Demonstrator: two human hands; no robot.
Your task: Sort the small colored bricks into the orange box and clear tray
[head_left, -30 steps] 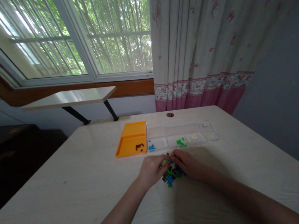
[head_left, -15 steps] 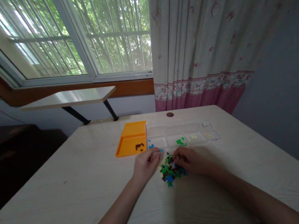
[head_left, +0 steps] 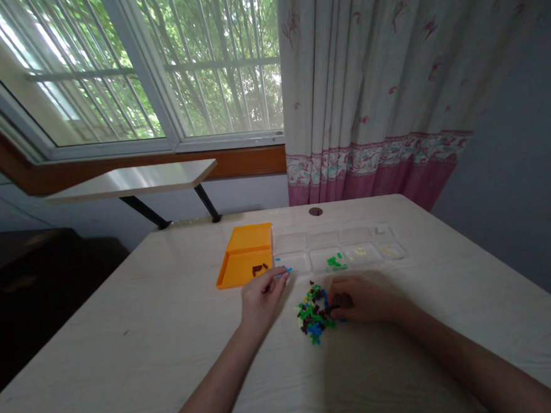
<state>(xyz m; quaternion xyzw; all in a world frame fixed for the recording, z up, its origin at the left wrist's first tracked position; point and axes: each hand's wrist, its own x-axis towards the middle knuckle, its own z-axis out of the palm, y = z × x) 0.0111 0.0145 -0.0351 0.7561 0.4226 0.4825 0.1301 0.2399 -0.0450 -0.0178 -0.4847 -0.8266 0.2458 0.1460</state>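
Observation:
A small pile of mixed green, blue and brown bricks [head_left: 314,315] lies on the pale table [head_left: 171,339]. My left hand [head_left: 261,296] is pinched on a thin blue brick [head_left: 283,272], held at the near edge of the clear compartment tray [head_left: 339,247], by its left cell. My right hand [head_left: 363,298] rests curled at the pile's right side with a dark brown brick under its fingers. The orange tray [head_left: 242,268] with a few brown bricks stands left of the clear tray. Green bricks lie in the clear tray's middle cell, pale yellow ones further right.
A round cable hole [head_left: 315,211] sits near the table's far edge. Behind the table are a white shelf on black brackets [head_left: 132,179], a barred window and a flowered curtain [head_left: 371,86]. A dark cabinet stands to the left.
My left hand left the pile and rose toward the clear tray's left cell with a blue brick. My right hand slid a little right and stayed at the pile.

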